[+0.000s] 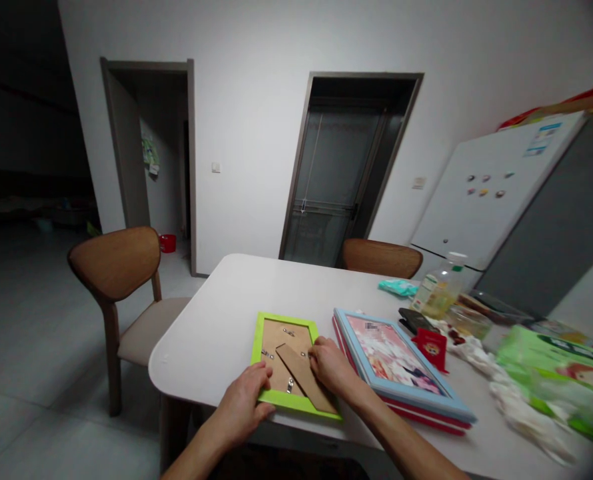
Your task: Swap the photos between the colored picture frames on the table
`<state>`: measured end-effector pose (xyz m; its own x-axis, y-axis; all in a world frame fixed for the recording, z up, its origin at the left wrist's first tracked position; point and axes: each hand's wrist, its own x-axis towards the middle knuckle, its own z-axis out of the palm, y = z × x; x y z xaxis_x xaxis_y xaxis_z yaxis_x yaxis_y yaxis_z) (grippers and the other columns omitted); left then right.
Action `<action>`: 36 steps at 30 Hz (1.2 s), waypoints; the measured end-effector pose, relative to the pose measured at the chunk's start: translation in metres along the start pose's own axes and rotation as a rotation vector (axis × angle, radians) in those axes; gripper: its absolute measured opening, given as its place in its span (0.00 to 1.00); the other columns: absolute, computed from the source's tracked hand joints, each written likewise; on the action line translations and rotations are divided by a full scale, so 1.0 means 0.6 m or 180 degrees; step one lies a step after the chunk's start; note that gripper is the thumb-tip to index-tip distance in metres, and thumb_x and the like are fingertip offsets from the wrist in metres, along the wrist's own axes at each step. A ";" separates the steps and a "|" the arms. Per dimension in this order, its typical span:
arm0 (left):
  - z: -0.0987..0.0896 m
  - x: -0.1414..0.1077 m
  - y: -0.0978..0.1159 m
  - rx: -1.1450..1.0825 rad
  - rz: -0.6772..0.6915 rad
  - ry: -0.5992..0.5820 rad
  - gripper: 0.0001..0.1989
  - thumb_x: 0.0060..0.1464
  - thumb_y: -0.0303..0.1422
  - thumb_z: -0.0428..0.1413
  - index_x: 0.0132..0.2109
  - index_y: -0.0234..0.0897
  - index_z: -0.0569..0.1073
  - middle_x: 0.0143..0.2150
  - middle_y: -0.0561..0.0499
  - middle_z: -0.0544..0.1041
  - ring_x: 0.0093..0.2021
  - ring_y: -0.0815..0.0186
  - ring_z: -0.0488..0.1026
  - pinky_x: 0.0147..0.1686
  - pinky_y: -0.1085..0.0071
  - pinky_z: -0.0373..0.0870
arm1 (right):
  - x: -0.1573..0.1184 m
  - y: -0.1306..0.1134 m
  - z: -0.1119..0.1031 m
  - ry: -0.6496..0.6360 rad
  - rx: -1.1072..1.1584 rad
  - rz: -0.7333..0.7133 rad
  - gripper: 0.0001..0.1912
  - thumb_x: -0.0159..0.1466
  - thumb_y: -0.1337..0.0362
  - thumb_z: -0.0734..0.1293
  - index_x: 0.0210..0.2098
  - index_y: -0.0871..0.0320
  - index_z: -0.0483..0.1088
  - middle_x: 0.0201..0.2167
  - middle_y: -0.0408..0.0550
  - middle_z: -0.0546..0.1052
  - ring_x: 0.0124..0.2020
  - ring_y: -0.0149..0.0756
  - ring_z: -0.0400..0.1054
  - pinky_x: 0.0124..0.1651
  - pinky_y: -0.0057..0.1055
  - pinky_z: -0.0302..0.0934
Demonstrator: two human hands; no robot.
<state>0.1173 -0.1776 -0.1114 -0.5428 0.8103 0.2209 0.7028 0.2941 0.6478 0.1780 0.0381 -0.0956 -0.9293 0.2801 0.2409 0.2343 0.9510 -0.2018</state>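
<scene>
My left hand (244,400) holds the left side of a green picture frame (290,402), its fingers (262,375) lying close together and curled over the frame's edge. The frame lies face down on a white table (216,340), near the table's rounded edge, showing its brown backing (282,340) and small metal clips (290,385). My right hand (330,365) rests on the frame's right side, with its fingers (317,353) pressed together on a long cardboard stand (304,377) that lies slantwise across the backing. I can't tell whether they're pinching it or just resting there. Just to the right, touching neither hand, a blue picture frame (356,327) sits face up on a red frame (426,417). Beyond those are a red envelope (432,350), a black phone (412,320), and a bottle of cooking oil (439,293) – it's about half full. Crumpled white plastic (506,400) and a green packet (556,360) lie further right on the table, while a wooden chair (114,263) stands off its left side – a white fridge (486,180) stands past the far corner.
</scene>
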 end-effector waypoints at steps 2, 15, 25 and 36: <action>-0.002 0.000 0.003 0.0015 -0.0013 -0.0017 0.15 0.40 0.24 0.55 0.40 0.38 0.68 0.53 0.48 0.65 0.56 0.64 0.55 0.54 0.68 0.52 | 0.010 -0.003 0.003 0.0102 -0.0007 -0.0033 0.12 0.56 0.68 0.56 0.28 0.61 0.71 0.31 0.52 0.71 0.35 0.34 0.63 0.39 0.26 0.53; 0.005 -0.016 0.025 0.0013 -0.0150 -0.0095 0.22 0.41 0.26 0.56 0.46 0.35 0.65 0.54 0.44 0.64 0.56 0.63 0.55 0.55 0.67 0.52 | 0.118 -0.041 0.073 0.0266 0.0058 0.0478 0.14 0.57 0.65 0.55 0.30 0.58 0.72 0.30 0.52 0.75 0.32 0.34 0.67 0.34 0.25 0.53; 0.012 -0.018 0.023 -0.0009 -0.0087 -0.0002 0.22 0.41 0.25 0.54 0.47 0.36 0.64 0.54 0.45 0.64 0.56 0.62 0.55 0.55 0.65 0.52 | 0.145 -0.047 0.087 0.0255 0.0207 0.0580 0.10 0.54 0.69 0.58 0.26 0.60 0.72 0.28 0.50 0.75 0.30 0.31 0.66 0.33 0.23 0.53; 0.003 -0.031 0.036 0.0221 -0.0191 -0.0073 0.24 0.41 0.25 0.52 0.50 0.33 0.63 0.53 0.44 0.64 0.55 0.64 0.56 0.55 0.69 0.52 | 0.145 -0.021 0.084 0.0598 0.0719 0.0872 0.07 0.50 0.65 0.63 0.28 0.62 0.68 0.30 0.52 0.72 0.32 0.35 0.64 0.35 0.26 0.53</action>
<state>0.1432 -0.1854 -0.1027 -0.5747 0.8014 0.1659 0.7000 0.3764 0.6070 0.0799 0.0439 -0.1200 -0.7678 0.5582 0.3144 0.3779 0.7909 -0.4813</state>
